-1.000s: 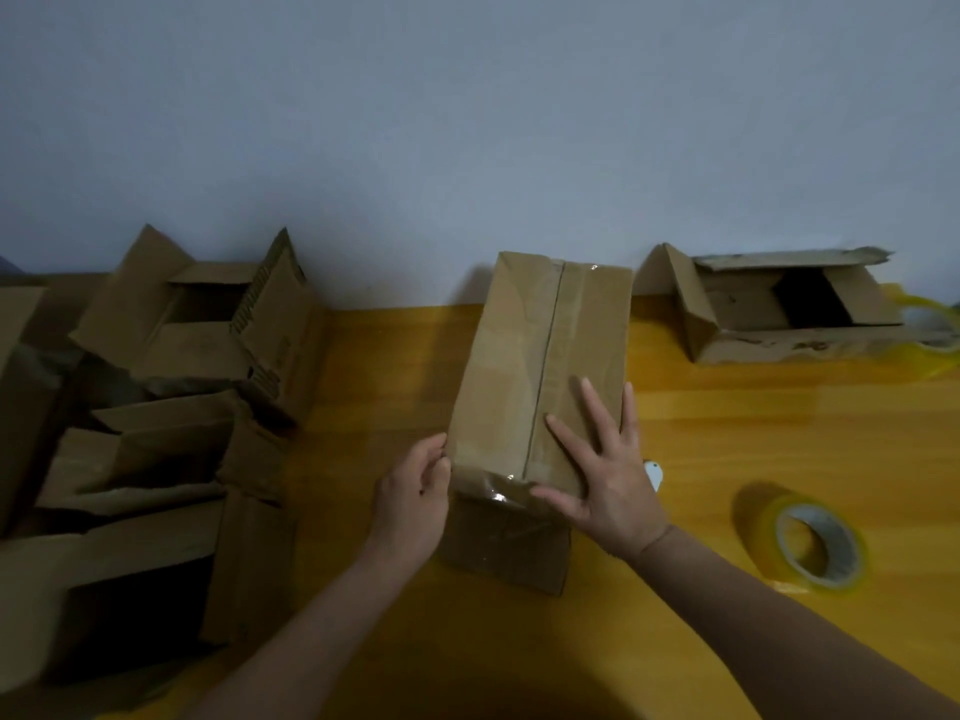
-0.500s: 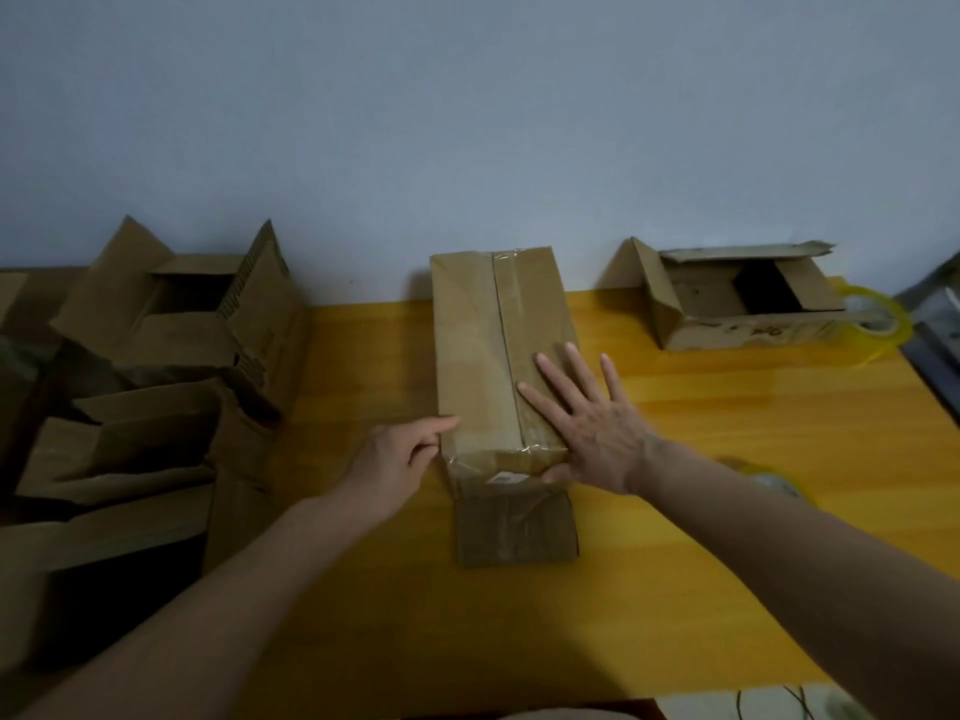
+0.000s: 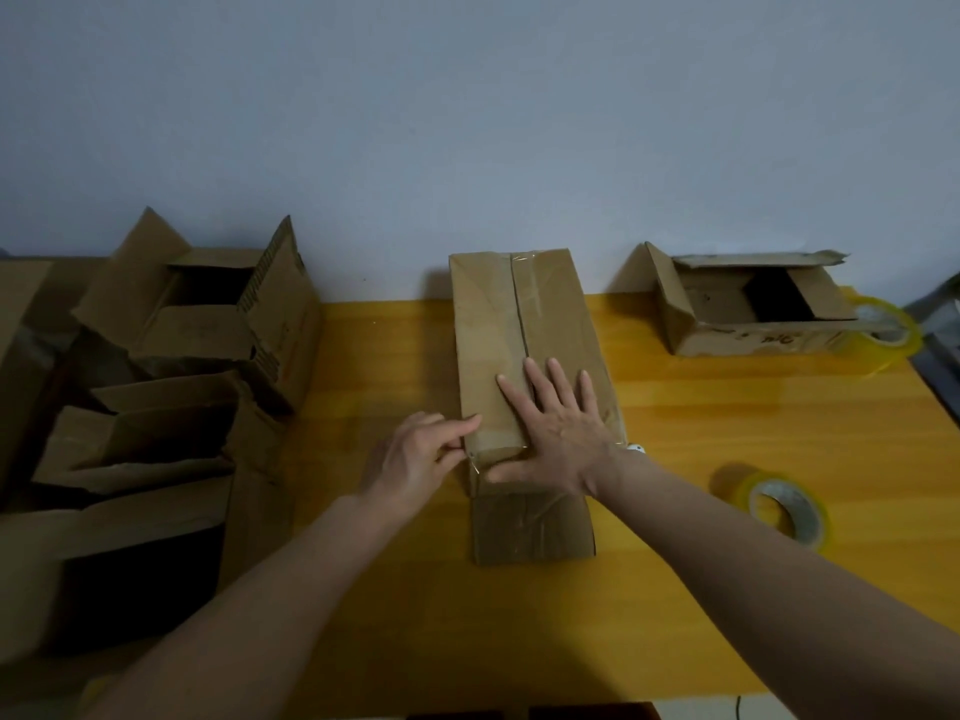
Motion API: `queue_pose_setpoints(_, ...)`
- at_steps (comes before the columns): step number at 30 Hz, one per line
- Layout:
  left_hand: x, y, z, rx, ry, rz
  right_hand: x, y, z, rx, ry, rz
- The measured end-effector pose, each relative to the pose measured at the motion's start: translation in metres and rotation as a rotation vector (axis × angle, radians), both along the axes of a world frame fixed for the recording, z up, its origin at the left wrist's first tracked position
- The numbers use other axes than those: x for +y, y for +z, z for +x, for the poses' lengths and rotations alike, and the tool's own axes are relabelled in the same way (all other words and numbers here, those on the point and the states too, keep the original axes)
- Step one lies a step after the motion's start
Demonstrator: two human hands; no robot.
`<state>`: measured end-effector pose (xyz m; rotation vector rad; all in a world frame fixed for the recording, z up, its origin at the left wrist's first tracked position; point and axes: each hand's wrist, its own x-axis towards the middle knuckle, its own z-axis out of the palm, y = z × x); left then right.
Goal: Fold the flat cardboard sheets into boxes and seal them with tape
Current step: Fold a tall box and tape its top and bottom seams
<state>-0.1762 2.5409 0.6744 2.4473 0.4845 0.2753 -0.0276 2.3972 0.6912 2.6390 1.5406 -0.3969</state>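
Yellow wood table [image 3: 727, 407] (w/ box [image 3: 524, 330]), grey wall [image 3: 467, 122].

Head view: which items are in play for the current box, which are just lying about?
In play:
taped box
right hand, flat on top
left hand, at its near-left corner

Lying about:
tape roll
open box
second tape roll
box pile

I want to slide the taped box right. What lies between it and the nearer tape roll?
In the head view, only bare table lies between the taped box and the tape roll, besides the right forearm.
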Motion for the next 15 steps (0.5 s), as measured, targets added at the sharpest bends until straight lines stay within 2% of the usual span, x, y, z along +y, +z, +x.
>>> queue_pose_setpoints(7,-0.001,-0.001,0.004,-0.026,0.020,0.005,0.008,-0.002,-0.006,-0.079,-0.015,-0.008)
queue_pose_setpoints(12,-0.002,-0.003,0.000,-0.052,0.033,-0.019,0.016,-0.001,-0.015,-0.002,-0.071,-0.010)
queue_pose_setpoints(15,-0.002,-0.006,0.002,-0.050,0.046,-0.049,0.019,-0.001,-0.022,-0.081,-0.100,-0.022)
